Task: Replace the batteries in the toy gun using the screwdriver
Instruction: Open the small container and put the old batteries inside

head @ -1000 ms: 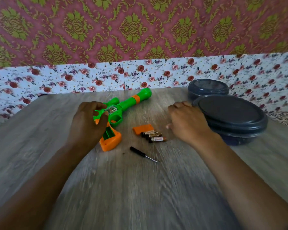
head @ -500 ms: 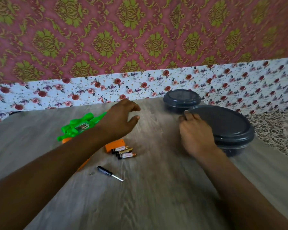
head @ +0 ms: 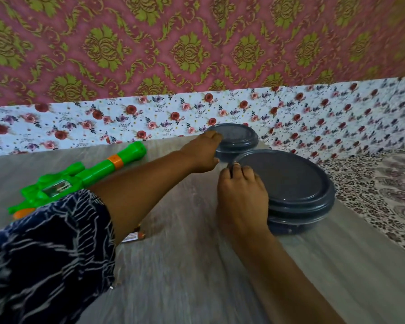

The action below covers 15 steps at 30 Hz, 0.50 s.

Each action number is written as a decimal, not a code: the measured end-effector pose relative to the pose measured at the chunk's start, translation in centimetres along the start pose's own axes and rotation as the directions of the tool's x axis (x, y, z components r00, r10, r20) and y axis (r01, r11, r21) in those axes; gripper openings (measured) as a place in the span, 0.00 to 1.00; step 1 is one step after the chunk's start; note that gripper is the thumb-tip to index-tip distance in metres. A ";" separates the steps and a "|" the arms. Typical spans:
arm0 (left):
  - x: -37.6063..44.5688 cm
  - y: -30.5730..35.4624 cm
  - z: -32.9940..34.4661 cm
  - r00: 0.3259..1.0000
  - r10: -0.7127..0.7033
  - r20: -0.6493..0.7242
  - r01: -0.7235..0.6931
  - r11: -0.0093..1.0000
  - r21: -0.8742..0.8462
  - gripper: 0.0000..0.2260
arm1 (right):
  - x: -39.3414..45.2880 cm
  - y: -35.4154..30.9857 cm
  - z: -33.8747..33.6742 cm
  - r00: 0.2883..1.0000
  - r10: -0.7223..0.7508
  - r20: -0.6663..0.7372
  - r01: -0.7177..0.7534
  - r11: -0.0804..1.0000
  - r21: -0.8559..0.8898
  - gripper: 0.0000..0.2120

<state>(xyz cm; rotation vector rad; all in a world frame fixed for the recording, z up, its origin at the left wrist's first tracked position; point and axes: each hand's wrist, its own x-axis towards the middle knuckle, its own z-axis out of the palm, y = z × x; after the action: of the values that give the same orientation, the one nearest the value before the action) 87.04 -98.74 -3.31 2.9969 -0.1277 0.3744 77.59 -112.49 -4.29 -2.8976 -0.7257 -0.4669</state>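
The green toy gun [head: 80,178] with an orange band lies on the wooden table [head: 185,277] at the left, partly behind my patterned sleeve. My left hand [head: 201,152] reaches across to the small dark lidded container [head: 239,139] at the back, thumb on its lid and fingers on its side. My right hand [head: 241,197] lies against the left side of the large dark lidded container [head: 290,183], fingertips curled on the lid's rim. One battery end [head: 133,236] peeks out under my left forearm. The screwdriver and the orange cover are hidden by my arm.
The two containers touch each other near the back right of the table. A flowered wall covering [head: 150,120] rises right behind the table. A patterned cloth [head: 384,195] lies past the table's right edge.
My left hand has left the gun and crossed to the right, onto the small container. My right hand has stayed at the large container's edge. The view has turned right.
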 end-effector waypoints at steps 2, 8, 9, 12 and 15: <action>1.1 -0.2 0.5 0.999 -0.005 0.037 0.004 1.000 0.020 0.33 | 0.0 0.0 0.0 1.000 -0.004 0.009 0.004 1.000 0.009 0.23; 2.0 -1.0 1.3 0.995 -0.035 0.095 0.026 0.995 0.094 0.32 | 0.1 0.2 0.0 1.000 0.000 0.020 -0.001 1.000 0.022 0.22; 1.8 -1.1 1.3 0.995 -0.037 0.091 0.027 0.993 0.114 0.32 | 0.1 0.2 0.0 1.000 0.001 0.022 -0.002 1.000 0.028 0.21; 0.5 -1.2 0.8 0.996 -0.034 0.085 0.018 0.982 0.187 0.31 | 0.0 0.3 -0.1 0.999 0.004 0.032 -0.005 0.999 0.034 0.22; -1.8 -1.3 -0.1 0.993 -0.035 0.112 0.009 0.974 0.226 0.30 | -0.2 0.2 -0.4 0.999 0.011 0.044 -0.013 0.999 0.042 0.22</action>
<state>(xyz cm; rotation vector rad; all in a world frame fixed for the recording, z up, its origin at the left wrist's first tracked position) 85.43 -97.28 -3.82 3.2415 -0.0661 0.2261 77.48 -112.84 -4.00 -2.8794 -0.7149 -0.3825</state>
